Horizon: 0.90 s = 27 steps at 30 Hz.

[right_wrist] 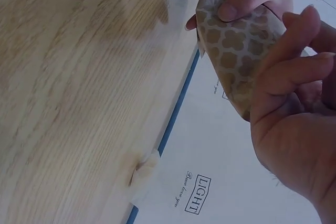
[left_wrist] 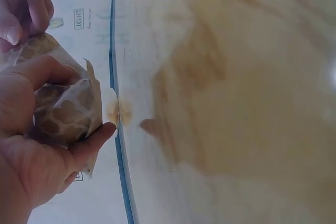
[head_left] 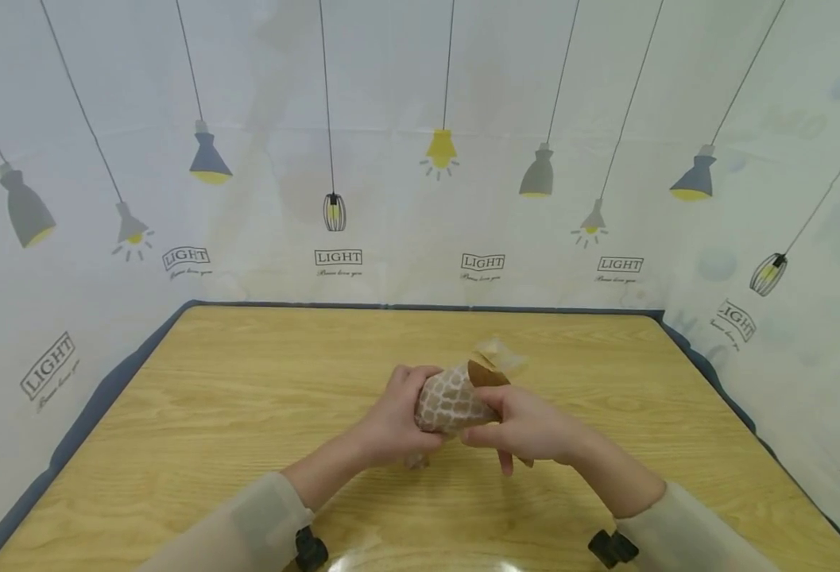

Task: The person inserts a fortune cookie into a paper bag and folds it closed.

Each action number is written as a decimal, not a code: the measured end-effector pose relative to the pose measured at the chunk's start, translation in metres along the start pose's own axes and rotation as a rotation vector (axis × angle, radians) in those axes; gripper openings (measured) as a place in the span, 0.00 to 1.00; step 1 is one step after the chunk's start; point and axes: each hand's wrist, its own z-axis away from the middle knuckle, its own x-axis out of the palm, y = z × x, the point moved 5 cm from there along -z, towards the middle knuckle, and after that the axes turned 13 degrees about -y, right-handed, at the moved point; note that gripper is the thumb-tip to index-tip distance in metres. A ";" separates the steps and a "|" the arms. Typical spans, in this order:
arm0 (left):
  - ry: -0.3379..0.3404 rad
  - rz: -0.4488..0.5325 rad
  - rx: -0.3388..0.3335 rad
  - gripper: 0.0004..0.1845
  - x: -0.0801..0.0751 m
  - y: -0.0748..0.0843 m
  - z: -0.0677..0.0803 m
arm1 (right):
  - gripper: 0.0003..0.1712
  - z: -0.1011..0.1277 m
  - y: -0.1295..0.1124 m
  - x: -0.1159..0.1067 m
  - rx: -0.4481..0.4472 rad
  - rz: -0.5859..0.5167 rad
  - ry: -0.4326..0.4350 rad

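A bundle in brown wrapping paper (head_left: pixel 451 400) with a white lattice pattern is held above the table between both hands. My left hand (head_left: pixel 396 417) grips its left side, thumb below and fingers over the far side. At the right end, where a plain brown flap of paper sticks up, my right hand (head_left: pixel 527 425) pinches the paper between thumb and forefinger. The right wrist view shows the other right-hand fingers (right_wrist: pixel 296 72) loosely bent beside the patterned paper (right_wrist: pixel 231 51). What the paper wraps is hidden.
A crumpled, see-through scrap with a tan patch (head_left: pixel 500 354) lies on the wooden table (head_left: pixel 262 357) behind the bundle. A small pale bit (head_left: pixel 416 460) shows below the left hand. White curtains (head_left: pixel 391 95) printed with lamps enclose the table's back and sides.
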 end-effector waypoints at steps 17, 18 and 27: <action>0.047 0.060 -0.037 0.46 -0.004 -0.008 0.001 | 0.28 0.004 0.001 -0.006 0.008 0.052 0.060; 0.036 0.053 -0.026 0.46 -0.003 -0.008 0.000 | 0.27 0.003 0.002 -0.004 0.007 0.055 0.037; -0.031 -0.022 -0.024 0.57 -0.001 -0.009 0.005 | 0.31 0.004 0.005 -0.005 -0.055 0.113 0.042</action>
